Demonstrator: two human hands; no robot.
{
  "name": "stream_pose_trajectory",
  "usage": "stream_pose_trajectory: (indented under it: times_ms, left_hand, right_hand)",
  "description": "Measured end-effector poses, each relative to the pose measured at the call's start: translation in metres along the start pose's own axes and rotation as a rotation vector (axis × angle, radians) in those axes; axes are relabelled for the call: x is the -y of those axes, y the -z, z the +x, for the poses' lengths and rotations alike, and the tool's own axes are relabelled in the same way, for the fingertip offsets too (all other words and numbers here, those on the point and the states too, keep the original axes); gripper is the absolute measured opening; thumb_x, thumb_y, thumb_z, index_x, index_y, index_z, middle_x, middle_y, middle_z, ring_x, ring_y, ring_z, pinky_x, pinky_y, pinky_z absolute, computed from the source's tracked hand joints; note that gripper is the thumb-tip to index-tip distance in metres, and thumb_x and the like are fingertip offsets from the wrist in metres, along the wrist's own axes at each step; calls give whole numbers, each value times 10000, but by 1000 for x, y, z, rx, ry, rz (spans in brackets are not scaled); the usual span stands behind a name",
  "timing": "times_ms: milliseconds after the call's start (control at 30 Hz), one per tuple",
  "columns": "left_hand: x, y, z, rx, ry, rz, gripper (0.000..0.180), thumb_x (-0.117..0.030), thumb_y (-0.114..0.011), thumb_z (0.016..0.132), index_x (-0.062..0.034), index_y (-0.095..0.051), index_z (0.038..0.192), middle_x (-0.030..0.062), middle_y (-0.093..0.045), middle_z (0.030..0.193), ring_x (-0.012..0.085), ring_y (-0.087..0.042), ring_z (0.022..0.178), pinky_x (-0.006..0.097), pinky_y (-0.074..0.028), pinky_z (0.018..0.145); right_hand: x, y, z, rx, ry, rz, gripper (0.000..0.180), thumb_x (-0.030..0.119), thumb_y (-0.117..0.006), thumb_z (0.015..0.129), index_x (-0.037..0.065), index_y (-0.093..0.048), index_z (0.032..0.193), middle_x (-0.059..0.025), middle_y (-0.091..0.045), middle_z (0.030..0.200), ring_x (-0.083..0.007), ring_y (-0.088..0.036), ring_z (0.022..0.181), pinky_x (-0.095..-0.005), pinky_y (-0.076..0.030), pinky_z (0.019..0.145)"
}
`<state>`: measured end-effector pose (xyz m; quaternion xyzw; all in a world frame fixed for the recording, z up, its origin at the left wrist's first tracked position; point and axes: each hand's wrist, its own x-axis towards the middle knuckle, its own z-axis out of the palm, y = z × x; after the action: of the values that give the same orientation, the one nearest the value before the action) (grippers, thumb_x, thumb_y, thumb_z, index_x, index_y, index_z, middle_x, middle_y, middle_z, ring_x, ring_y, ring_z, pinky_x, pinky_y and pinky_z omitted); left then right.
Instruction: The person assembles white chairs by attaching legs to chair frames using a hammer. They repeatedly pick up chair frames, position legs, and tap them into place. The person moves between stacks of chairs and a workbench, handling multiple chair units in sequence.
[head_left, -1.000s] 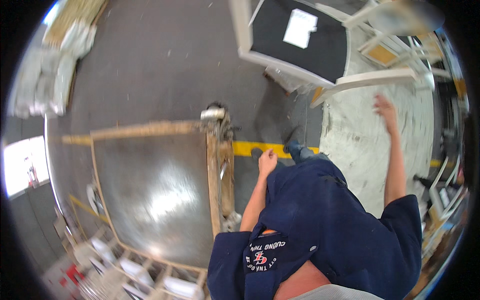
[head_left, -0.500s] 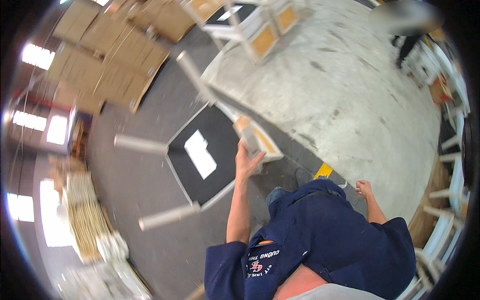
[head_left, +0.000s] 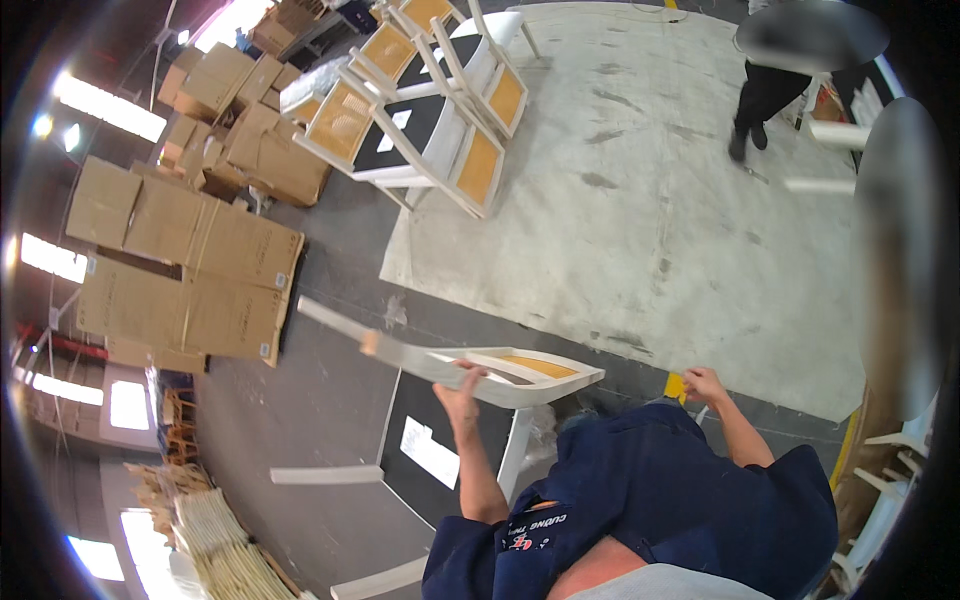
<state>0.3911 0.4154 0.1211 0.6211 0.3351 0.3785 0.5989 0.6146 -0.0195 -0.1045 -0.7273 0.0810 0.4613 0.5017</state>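
A white chair (head_left: pixel 520 440) is tipped over in front of me, its black underside (head_left: pixel 395 455) and a white paper label (head_left: pixel 430 450) facing up. Its pale legs point left, and a yellow woven panel (head_left: pixel 540 366) shows in its back frame. My left hand (head_left: pixel 460 405) is closed around the chair's white side rail (head_left: pixel 415 362). To the right, my right hand (head_left: pixel 703 386) is held away from the chair with its fingers curled. A small white strip shows just below it; what it holds, if anything, cannot be made out.
Several tipped white chairs (head_left: pixel 440 130) stand at the far left edge of the pale floor sheet (head_left: pixel 650 250). Large cardboard boxes (head_left: pixel 190 260) are stacked at left. A person in dark trousers (head_left: pixel 770 100) stands at far right. White chair parts (head_left: pixel 890 485) line the right side.
The chair has turned, its back frame now nearly level across the view, with my left hand still on it. My view has tilted up and shifted. My right hand is slightly further left.
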Motion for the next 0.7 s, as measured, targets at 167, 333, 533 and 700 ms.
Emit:
stream_pose_trajectory:
  times_ms: [167,333,533,700]
  left_hand:
    - [-64,43,97,-99,-48,-197,199,-88,-612,771,-8,-519,928,135,-585,759,253,-608,647,399,-522,677]
    - [-128,-32,111,25,-210,-401,190,-178,-554,799,-41,-522,926,105,-538,730,233,-556,675,419,-489,684]
    - [-162,-166,185,131,-322,-506,265,-280,-563,806,-41,-507,905,113,-528,714,229,-534,657,409,-468,652]
    - [-157,-346,243,432,-316,-474,316,-304,-603,844,-18,-503,933,130,-544,729,249,-547,674,416,-474,663]
  right_hand:
    - [125,-116,50,215,-209,177,841,621,-561,854,92,-316,1460,-180,-464,1355,-329,-504,1203,-533,-461,920]
    - [221,-173,126,142,-386,693,881,653,-605,794,100,-345,1428,-184,-482,1354,-376,-503,1199,-583,-439,942]
    - [356,-93,195,284,-105,1174,531,280,-618,867,96,-435,1331,-106,-552,1269,-301,-550,1158,-553,-441,974]
    - [389,17,270,9,-151,1233,475,269,-556,900,74,-449,1319,-118,-556,1275,-301,-549,1164,-530,-437,992]
